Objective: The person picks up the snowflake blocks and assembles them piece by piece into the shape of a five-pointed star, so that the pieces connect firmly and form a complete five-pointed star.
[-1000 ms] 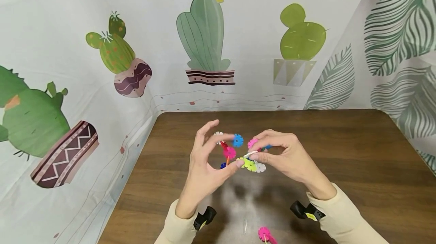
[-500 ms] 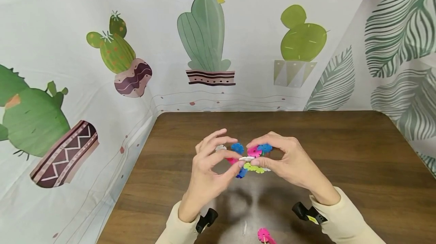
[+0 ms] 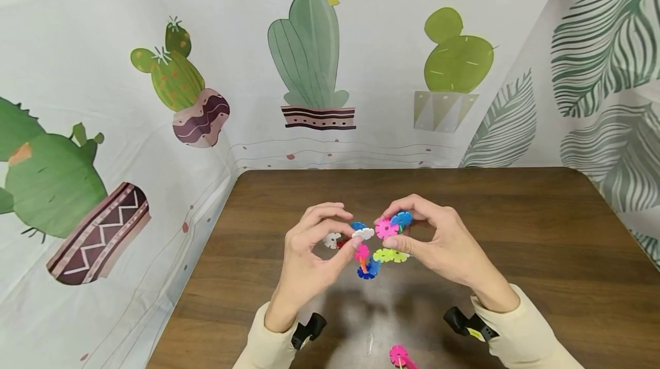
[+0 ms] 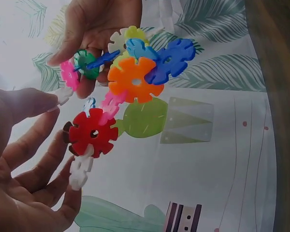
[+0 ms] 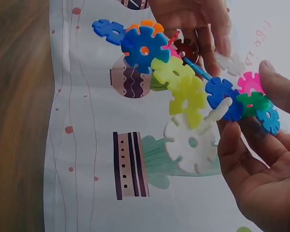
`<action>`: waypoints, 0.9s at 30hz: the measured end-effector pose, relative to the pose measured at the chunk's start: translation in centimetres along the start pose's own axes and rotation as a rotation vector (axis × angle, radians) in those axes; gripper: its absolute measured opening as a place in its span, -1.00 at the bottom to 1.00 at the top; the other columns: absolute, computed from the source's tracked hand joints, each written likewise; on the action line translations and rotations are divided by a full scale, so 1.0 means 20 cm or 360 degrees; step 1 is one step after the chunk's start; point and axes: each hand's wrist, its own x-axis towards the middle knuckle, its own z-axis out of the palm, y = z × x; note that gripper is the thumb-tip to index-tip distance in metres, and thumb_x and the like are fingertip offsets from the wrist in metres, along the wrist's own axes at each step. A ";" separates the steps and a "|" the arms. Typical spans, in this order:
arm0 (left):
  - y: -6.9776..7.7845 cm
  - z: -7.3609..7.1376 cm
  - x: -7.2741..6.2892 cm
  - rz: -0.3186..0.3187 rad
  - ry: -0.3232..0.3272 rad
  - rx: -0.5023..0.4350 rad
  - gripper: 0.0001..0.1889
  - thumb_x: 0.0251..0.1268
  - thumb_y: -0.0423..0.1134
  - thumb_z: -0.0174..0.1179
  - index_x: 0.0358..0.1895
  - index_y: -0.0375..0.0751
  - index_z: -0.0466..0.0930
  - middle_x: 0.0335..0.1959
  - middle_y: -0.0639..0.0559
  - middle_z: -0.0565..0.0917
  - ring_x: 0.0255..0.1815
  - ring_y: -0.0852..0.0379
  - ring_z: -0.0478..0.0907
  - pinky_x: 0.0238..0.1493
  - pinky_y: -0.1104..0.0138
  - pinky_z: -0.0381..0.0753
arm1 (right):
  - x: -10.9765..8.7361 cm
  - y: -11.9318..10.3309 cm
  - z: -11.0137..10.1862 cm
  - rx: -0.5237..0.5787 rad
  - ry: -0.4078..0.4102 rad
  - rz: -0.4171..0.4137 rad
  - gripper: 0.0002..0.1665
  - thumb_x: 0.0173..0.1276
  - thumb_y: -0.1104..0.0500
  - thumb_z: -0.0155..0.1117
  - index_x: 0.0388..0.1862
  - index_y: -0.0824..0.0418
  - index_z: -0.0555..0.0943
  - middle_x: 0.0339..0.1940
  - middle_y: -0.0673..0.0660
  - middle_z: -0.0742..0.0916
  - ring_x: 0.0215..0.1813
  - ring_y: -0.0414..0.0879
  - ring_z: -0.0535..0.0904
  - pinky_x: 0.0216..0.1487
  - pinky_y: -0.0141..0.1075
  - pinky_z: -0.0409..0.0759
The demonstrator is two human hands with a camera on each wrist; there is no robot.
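Note:
Between thumb and index finger, my left hand (image 3: 311, 260) pinches a white notched flower disc (image 3: 364, 234). My right hand (image 3: 443, 240) holds a linked ring of such discs by its right side, near a pink disc (image 3: 386, 228) and a blue disc (image 3: 401, 219). The left wrist view shows a green disc (image 4: 87, 65) joined there, plus an orange disc (image 4: 121, 79) and a red disc (image 4: 93, 133) further along. A large white disc (image 5: 192, 142) hangs beside yellow-green discs (image 5: 186, 99) in the right wrist view. Whether the pinched disc touches the pink one, I cannot tell.
Below the hands is a brown wooden table (image 3: 541, 231). At its near edge lies a separate pink disc piece (image 3: 399, 355) with a pale stick-like part. A white cloth (image 3: 381, 71) printed with cacti and leaves hangs behind the table.
The white disc has gone from my right fingers to my left, with both hands on it half a second ago. The linked discs have turned, bringing the pink and blue ones forward.

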 end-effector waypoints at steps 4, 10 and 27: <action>0.00 0.00 0.00 0.0013 -0.0047 0.0029 -0.85 0.20 -0.34 0.55 -0.28 0.01 0.80 0.03 0.04 0.78 0.30 -0.05 0.64 0.29 0.22 0.69 | 0.00 -0.01 0.00 0.0005 0.0001 -0.0026 -0.46 0.26 0.27 0.65 0.12 -0.15 0.67 -0.23 -0.25 0.83 -0.23 -0.25 0.79 -0.18 -0.33 0.67; 0.00 0.01 0.00 0.0063 -0.0076 0.0052 -0.84 0.20 -0.34 0.55 -0.30 0.01 0.78 0.06 0.02 0.76 0.32 0.00 0.61 0.30 0.19 0.68 | 0.00 -0.01 0.01 0.0050 -0.0028 -0.0043 -0.46 0.25 0.29 0.64 0.13 -0.11 0.67 -0.22 -0.23 0.84 -0.20 -0.25 0.80 -0.15 -0.35 0.69; 0.00 0.03 -0.01 0.0110 -0.0066 -0.0004 -0.81 0.16 -0.35 0.60 -0.21 -0.03 0.83 -0.22 0.09 0.86 0.05 0.04 0.77 0.19 0.22 0.65 | -0.02 0.01 0.04 0.0241 0.0003 -0.0037 -0.57 0.18 0.41 0.64 -0.18 0.00 0.65 -0.02 -0.01 0.90 -0.01 -0.18 0.85 0.00 -0.36 0.75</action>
